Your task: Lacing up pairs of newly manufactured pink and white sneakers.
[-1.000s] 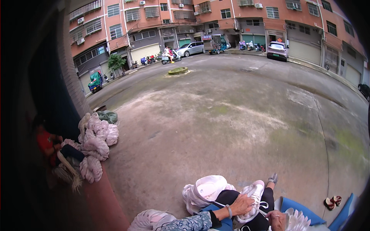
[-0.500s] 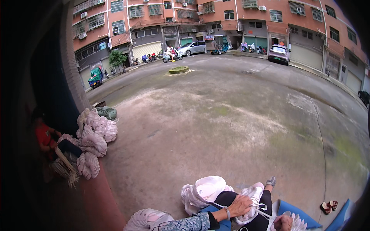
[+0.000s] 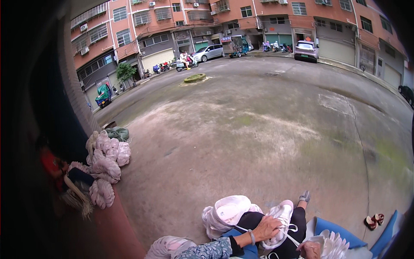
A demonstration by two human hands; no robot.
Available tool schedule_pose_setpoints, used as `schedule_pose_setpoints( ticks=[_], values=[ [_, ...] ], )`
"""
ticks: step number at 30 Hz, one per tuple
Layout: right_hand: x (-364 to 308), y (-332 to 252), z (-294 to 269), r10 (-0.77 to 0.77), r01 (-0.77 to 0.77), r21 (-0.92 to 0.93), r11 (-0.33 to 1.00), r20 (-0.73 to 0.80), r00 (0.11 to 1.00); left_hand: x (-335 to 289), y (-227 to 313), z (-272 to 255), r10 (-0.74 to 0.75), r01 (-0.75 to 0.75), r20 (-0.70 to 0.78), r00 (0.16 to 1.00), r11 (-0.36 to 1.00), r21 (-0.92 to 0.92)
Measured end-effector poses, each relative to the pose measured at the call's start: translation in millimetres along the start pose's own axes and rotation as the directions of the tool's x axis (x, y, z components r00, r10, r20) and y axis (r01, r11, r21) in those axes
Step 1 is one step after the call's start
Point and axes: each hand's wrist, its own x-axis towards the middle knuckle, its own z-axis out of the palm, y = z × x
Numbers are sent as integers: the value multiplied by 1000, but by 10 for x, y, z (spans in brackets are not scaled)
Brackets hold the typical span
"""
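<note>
Head view: white bag (image 3: 226, 213) is sitting on concrete ground (image 3: 258, 142) w/ stacked white shoe uppers in it, just beside the lap. Left hand (image 3: 266, 228) is lying palm-down, fingers curled & gripping a white shoe upper (image 3: 280, 218) on the knee. Right hand (image 3: 311, 249) is closing on a white piece at btm edge; grip only partly visible. More white bundles (image 3: 105, 166) are piling by the left wall.

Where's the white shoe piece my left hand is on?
In the head view, bottom centre-right: the white shoe piece lies on your dark-trousered lap under your left hand, just right of the white stack.
</note>
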Motion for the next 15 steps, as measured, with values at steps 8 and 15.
schedule_pose_setpoints(
  ticks=[8,15],
  values=[
    [-80,259,-98,61,-51,150,987,-63,996,112,112,-60,19,-19,21,1000,1000,19],
    [-66,412,-139,103,-75,247,966,-102,989,158,124,-52,-22,21,69,997,1000,8]
  ],
)
